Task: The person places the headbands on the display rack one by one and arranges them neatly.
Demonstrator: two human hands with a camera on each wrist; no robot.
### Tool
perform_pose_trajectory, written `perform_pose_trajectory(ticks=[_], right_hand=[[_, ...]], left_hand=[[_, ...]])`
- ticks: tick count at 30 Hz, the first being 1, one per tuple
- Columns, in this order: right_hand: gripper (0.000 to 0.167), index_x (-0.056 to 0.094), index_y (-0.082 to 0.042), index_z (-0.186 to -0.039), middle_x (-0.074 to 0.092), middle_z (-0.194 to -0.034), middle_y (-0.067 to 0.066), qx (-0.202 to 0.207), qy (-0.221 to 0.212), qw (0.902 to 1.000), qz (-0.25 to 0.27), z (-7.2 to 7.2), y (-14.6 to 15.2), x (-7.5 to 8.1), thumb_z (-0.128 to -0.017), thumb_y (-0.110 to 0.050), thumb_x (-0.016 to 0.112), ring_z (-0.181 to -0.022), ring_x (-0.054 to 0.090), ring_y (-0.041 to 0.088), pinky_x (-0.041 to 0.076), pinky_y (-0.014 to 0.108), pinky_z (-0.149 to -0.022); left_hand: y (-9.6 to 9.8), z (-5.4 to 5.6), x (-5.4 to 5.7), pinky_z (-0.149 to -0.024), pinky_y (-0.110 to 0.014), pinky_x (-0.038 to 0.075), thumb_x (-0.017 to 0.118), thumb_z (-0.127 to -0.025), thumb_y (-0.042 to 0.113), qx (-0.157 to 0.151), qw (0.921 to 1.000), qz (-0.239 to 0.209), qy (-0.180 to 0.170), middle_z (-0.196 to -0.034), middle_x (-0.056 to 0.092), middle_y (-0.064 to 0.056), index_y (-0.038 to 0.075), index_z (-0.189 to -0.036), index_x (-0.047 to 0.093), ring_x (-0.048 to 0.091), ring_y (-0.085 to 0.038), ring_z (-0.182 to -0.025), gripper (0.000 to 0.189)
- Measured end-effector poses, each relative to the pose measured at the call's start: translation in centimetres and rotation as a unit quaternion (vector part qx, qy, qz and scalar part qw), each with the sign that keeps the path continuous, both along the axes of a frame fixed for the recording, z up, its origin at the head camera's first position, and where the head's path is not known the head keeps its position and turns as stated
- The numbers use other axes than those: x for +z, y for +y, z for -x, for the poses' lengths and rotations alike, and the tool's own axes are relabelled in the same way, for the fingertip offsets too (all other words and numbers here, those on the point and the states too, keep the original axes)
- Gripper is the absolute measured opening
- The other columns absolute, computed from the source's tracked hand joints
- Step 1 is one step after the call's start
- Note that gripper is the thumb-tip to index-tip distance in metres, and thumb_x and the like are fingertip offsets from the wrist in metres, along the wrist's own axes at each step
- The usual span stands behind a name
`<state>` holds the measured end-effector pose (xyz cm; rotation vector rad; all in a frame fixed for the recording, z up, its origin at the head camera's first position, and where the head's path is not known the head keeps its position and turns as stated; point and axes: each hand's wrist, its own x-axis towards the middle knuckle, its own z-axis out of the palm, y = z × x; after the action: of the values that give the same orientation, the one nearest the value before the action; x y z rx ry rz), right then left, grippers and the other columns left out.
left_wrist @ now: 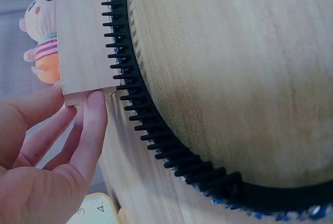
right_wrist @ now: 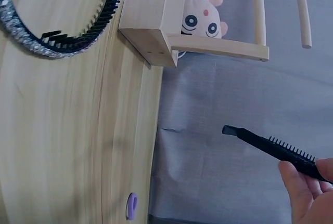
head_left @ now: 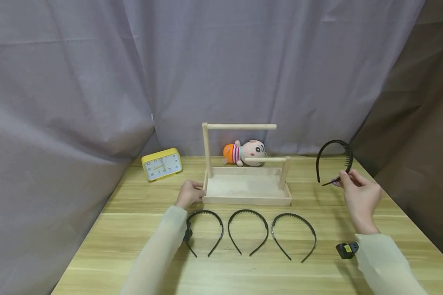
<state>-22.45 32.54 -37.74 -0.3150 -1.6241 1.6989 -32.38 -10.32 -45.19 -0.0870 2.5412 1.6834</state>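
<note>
At the right, my right hand [head_left: 362, 199] pinches a black toothed headband [head_left: 349, 155] near one end, holding it up above the table. In the right wrist view, the held headband [right_wrist: 270, 147] shows a flat tip and a row of small teeth. My left hand [head_left: 190, 194] grips the left end of a wooden headband-style rack [head_left: 246, 200], a shallow tray with two posts and horizontal bars. Up close, thumb and fingers of the left hand [left_wrist: 57, 151] hold the tray's end corner. Both bars carry nothing.
Three more headbands, left [head_left: 222, 229], middle [head_left: 267, 229] and right [head_left: 310, 227], lie in a row before the rack. A plush doll [head_left: 236, 153] lies behind it. A yellow clock [head_left: 162, 164] stands at the left. A purple ring [right_wrist: 131, 206] is on the table's right.
</note>
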Motion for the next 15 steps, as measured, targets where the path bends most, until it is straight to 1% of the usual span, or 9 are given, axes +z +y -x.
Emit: perform_pose_trajectory(ticks=[2,4,6,9,12,15], right_hand=[[0.006,0.074,-0.003,-0.091,0.070,-0.067,-0.012,-0.008,0.010,0.9999,-0.010,0.2,-0.2,0.2,-0.085,-0.002,0.071,-0.053,0.066,0.000,0.054,0.011,-0.052],[0.007,0.073,0.001,-0.090,0.070,-0.066,-0.011,-0.010,0.022,0.9995,-0.021,0.5,-0.4,0.3,-0.085,-0.004,0.072,-0.053,0.065,0.000,0.054,0.012,-0.050],[0.008,0.073,0.003,-0.089,0.070,-0.066,-0.009,-0.007,0.036,0.9992,-0.012,0.8,-0.7,0.5,-0.085,-0.004,0.072,-0.053,0.066,0.001,0.054,0.013,-0.050],[0.015,0.071,0.008,-0.090,0.069,-0.065,-0.010,-0.016,0.032,0.9989,-0.029,1.3,-1.2,1.1,-0.086,-0.006,0.071,-0.054,0.066,0.000,0.053,0.013,-0.048],[0.018,0.071,0.009,-0.093,0.067,-0.065,-0.016,-0.035,0.023,0.9977,-0.054,1.9,-1.8,1.5,-0.087,-0.007,0.070,-0.055,0.064,-0.004,0.050,0.010,-0.044],[0.015,0.071,0.010,-0.094,0.066,-0.067,-0.018,-0.047,0.039,0.9963,-0.061,3.1,-2.0,1.6,-0.087,-0.003,0.069,-0.057,0.063,-0.005,0.051,0.008,-0.049]], left_hand=[[0.1,-0.1,0.0,-0.068,-0.031,0.062,0.068,-0.082,-0.007,-0.002,1.0000,-0.004,-0.001,-0.101,0.071,-0.026,-0.008,-0.117,0.066,0.071,-0.026,-0.079,0.035],[0.1,-0.1,0.1,-0.067,-0.030,0.062,0.068,-0.082,-0.007,-0.001,1.0000,-0.007,-0.007,-0.101,0.071,-0.026,-0.009,-0.118,0.065,0.070,-0.025,-0.078,0.036],[0.1,-0.1,0.1,-0.066,-0.029,0.062,0.068,-0.082,-0.008,0.001,0.9999,-0.010,-0.012,-0.102,0.070,-0.027,-0.009,-0.118,0.065,0.070,-0.024,-0.077,0.036],[0.0,0.0,0.3,-0.066,-0.028,0.062,0.068,-0.082,-0.008,0.004,0.9998,-0.010,-0.016,-0.102,0.070,-0.027,-0.009,-0.118,0.065,0.070,-0.024,-0.077,0.036],[0.1,0.1,0.4,-0.065,-0.027,0.062,0.068,-0.082,-0.007,0.007,0.9998,-0.009,-0.019,-0.103,0.070,-0.028,-0.009,-0.118,0.065,0.071,-0.026,-0.079,0.036],[0.1,0.1,0.3,-0.064,-0.026,0.062,0.069,-0.082,-0.007,0.010,0.9997,-0.008,-0.022,-0.103,0.070,-0.027,-0.008,-0.118,0.066,0.072,-0.025,-0.080,0.036]])
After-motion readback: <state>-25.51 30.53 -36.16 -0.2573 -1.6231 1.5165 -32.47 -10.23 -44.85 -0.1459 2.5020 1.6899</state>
